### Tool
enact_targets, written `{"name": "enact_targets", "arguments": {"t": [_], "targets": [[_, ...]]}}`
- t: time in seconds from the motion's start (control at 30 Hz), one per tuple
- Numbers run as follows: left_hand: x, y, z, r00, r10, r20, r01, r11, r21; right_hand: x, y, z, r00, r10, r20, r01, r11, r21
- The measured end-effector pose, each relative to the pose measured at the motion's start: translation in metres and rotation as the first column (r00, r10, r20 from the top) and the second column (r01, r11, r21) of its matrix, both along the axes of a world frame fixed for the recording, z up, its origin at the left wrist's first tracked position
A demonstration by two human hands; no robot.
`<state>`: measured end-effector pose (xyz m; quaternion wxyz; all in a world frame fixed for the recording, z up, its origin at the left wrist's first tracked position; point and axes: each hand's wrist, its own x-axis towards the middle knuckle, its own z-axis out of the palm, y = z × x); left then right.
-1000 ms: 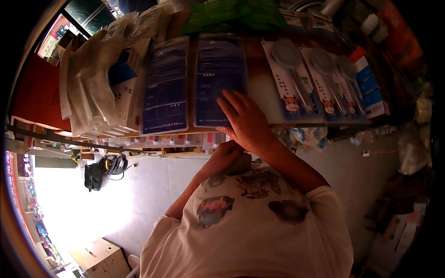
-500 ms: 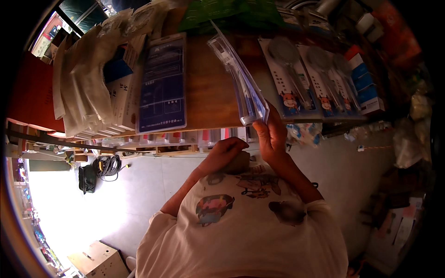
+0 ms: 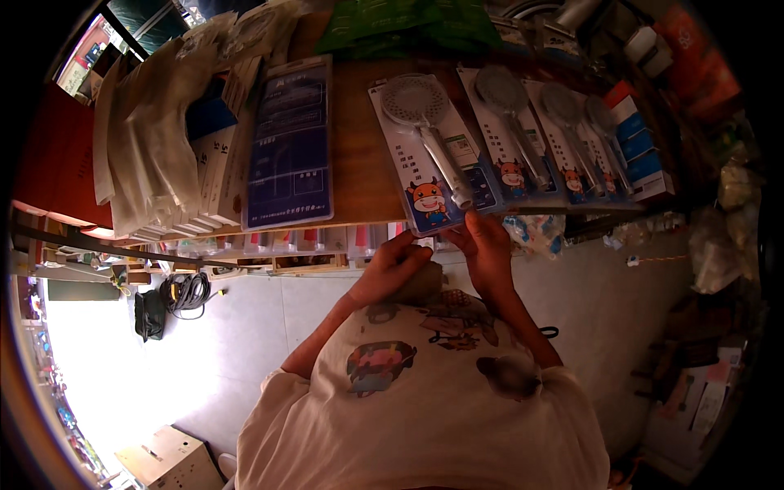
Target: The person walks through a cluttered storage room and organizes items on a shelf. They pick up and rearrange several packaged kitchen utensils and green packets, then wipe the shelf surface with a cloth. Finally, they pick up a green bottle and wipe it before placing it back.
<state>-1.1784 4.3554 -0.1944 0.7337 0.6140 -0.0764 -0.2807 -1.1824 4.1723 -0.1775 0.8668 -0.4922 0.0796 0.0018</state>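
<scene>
A shower head in a clear blister pack (image 3: pixel 429 143) lies face up on the wooden shelf, its cartoon-printed lower edge at the shelf's front. My right hand (image 3: pixel 488 249) pinches the pack's lower right corner between thumb and fingers. My left hand (image 3: pixel 398 268) is loosely closed just below the lower left corner; nothing shows in it, and its fingertips are partly hidden. To the right, several more packed shower heads (image 3: pixel 513 139) overlap in a row. Left of the held pack lies a similar-sized blue pack (image 3: pixel 290 155), apparently turned back side up.
White boxes and plastic-wrapped packages (image 3: pixel 151 139) stand at the left of the wooden shelf (image 3: pixel 357 155). Green bags (image 3: pixel 404 28) lie at the back. Blue-and-white boxes (image 3: pixel 641 143) stand at the right. A coiled black cable (image 3: pixel 186 294) and a carton (image 3: pixel 170 459) are on the floor.
The shower head pack, seen edge-on and tilted up before, now lies face up beside the row. My right hand has lowered with it; my left hand has risen slightly toward its edge.
</scene>
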Motion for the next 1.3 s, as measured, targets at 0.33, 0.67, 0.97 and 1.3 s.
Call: {"name": "enact_targets", "arguments": {"t": [0.33,0.67,0.97,1.3], "targets": [[0.007,-0.003,0.012,0.972,0.102,0.21,-0.127,0.986,0.108,-0.001,-0.002,-0.016,0.975,0.102,-0.198,-0.135,0.979,-0.156],[0.027,-0.005,0.002,0.991,0.084,0.101,-0.092,0.993,0.072,0.005,-0.001,-0.021,0.983,0.075,-0.167,-0.093,0.991,-0.097],[0.037,-0.011,-0.003,0.979,0.116,0.169,-0.135,0.985,0.104,0.006,-0.009,-0.018,0.969,0.115,-0.22,-0.17,0.953,-0.25],[0.027,-0.002,0.002,0.986,0.068,0.155,-0.081,0.994,0.077,0.017,-0.056,-0.003,0.976,-0.171,0.138,0.219,0.798,-0.561]]}}
